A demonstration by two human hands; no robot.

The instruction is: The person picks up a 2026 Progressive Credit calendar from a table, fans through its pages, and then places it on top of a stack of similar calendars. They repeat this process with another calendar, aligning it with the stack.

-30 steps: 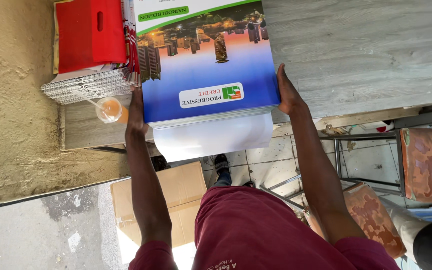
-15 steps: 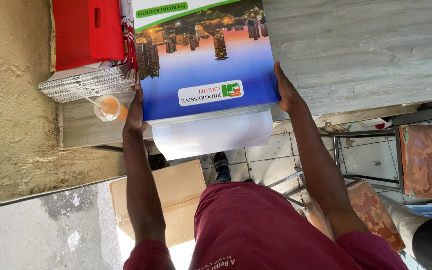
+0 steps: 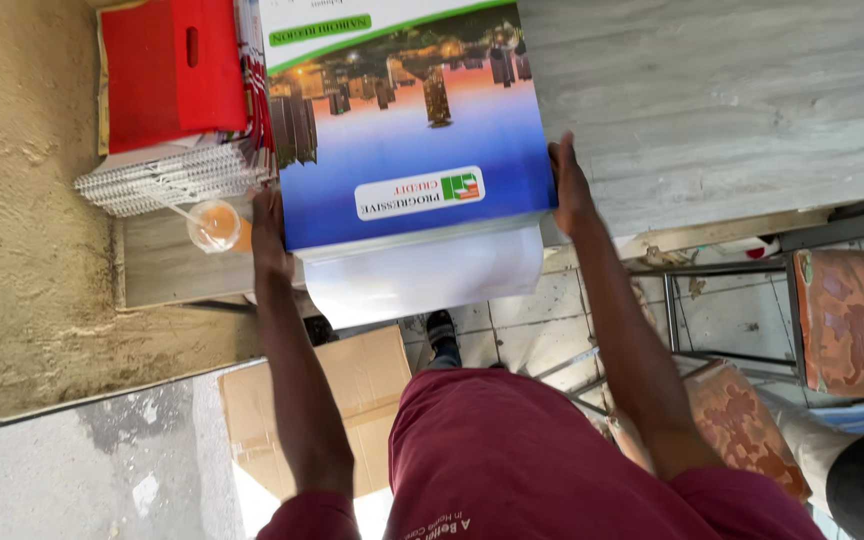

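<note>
I am looking down at my own arms. My left hand [image 3: 270,235] and right hand [image 3: 570,190] press flat against opposite side edges of a big glossy poster stack [image 3: 407,130], gripping it between them; it lies on a grey wooden table [image 3: 712,100], its white lower sheets hanging over the near edge. Just beside my left hand stands a plastic cup [image 3: 217,225] of what may be orange drink. Spiral notebooks [image 3: 167,180] and a red box [image 3: 172,70] sit beyond it.
</note>
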